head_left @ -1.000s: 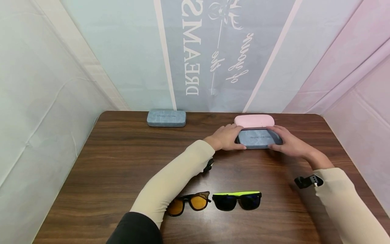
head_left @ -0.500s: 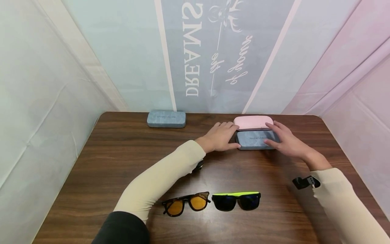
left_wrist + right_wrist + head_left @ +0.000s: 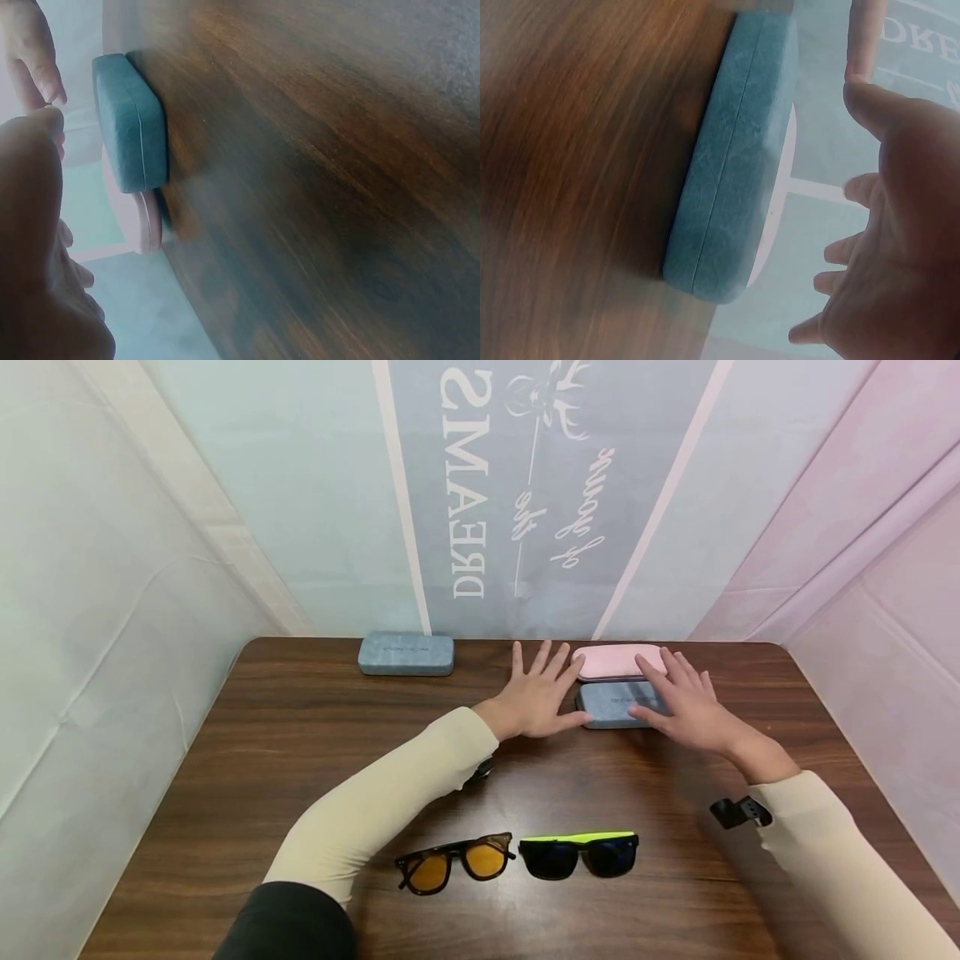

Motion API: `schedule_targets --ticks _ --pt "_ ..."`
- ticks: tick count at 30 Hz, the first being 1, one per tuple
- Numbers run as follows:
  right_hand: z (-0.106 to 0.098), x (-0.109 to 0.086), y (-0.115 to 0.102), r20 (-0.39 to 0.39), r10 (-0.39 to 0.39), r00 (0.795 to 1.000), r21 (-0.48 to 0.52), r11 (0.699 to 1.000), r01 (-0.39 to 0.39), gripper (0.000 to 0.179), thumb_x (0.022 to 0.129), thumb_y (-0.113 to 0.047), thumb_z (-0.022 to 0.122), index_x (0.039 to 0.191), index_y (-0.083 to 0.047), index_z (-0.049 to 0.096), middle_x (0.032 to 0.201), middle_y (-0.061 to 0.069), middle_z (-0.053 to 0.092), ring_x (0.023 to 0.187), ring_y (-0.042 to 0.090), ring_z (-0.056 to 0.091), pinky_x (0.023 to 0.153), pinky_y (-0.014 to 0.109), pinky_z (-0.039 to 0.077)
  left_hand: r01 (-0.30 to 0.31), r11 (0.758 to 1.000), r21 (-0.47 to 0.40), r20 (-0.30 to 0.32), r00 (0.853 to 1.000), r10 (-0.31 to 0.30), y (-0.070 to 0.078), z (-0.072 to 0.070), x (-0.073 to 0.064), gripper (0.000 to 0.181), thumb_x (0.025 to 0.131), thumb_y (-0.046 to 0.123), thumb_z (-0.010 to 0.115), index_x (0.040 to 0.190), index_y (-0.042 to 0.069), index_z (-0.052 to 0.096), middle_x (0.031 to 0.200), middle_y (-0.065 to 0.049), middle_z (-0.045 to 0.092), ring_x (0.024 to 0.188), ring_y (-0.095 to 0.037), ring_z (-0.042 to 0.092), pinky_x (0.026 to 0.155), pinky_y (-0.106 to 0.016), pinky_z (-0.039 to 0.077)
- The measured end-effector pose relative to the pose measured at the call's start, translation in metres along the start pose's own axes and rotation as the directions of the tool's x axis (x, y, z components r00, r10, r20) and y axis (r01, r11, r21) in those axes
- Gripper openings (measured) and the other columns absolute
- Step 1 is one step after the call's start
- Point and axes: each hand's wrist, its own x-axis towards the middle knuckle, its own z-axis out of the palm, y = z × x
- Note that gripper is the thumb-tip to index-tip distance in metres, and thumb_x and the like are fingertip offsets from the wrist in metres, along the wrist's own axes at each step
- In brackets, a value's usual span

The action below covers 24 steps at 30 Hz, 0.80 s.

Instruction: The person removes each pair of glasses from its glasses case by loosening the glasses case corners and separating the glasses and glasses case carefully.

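From my remote seat I had the left hand (image 3: 536, 697) by the left end of a blue case (image 3: 606, 702), its fingers straight and spread wide. The right hand (image 3: 690, 706) hung over the case's right end, fingers likewise spread, the thumb above the lid. Both wrist views showed me the hands raised clear of the case, which lay closed and flat on the table (image 3: 300, 760). Just behind it sat a pink case (image 3: 611, 662); I couldn't tell whether the two touched. Well off to the left, at the table's far edge, I saw a second blue case (image 3: 406, 654). Nearer me lay amber-lensed glasses (image 3: 485, 860) and, just right of them, dark sunglasses (image 3: 611, 857) with lime-green temples.
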Motion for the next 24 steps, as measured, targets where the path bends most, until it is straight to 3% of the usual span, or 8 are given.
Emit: schedule_targets --ticks 6,9,24 --pt "0.004 0.001 -0.005 0.014 0.017 1.000 -0.070 0.997 -0.016 0.094 0.100 -0.051 0.060 0.164 -0.011 0.004 0.165 0.030 -0.010 0.150 0.050 -0.013 0.106 0.078 -0.010 0.029 1.000 0.004 0.035 0.999 -0.029 -0.004 0.005 -0.002 0.089 0.096 0.079 0.023 0.163 0.030 -0.010 0.171 -0.006 -0.006 0.153 -0.032 -0.019 0.111 -0.072 -0.013" --pt "0.006 0.002 -0.008 0.032 0.021 0.999 -0.088 0.996 -0.018 0.093 0.101 -0.054 0.057 0.164 -0.011 0.004 0.165 0.028 -0.012 0.150 0.049 -0.015 0.106 0.079 -0.012 0.044 0.999 -0.007 0.043 0.998 -0.044 -0.006 0.006 -0.002 0.089 0.097 0.079 0.025 0.163 0.031 -0.009 0.171 -0.007 -0.007 0.152 -0.032 -0.021 0.110 -0.072 -0.016" --pt "0.007 0.008 -0.018 0.076 0.052 0.996 -0.090 0.995 -0.045 0.093 0.101 -0.059 0.053 0.165 -0.013 0.003 0.166 0.025 -0.013 0.151 0.045 -0.018 0.106 0.078 -0.014 0.075 0.997 -0.012 0.026 0.997 -0.075 -0.022 0.003 -0.012 0.087 0.099 0.074 0.031 0.165 0.028 0.000 0.171 -0.007 -0.002 0.155 -0.035 -0.009 0.110 -0.072 -0.015"
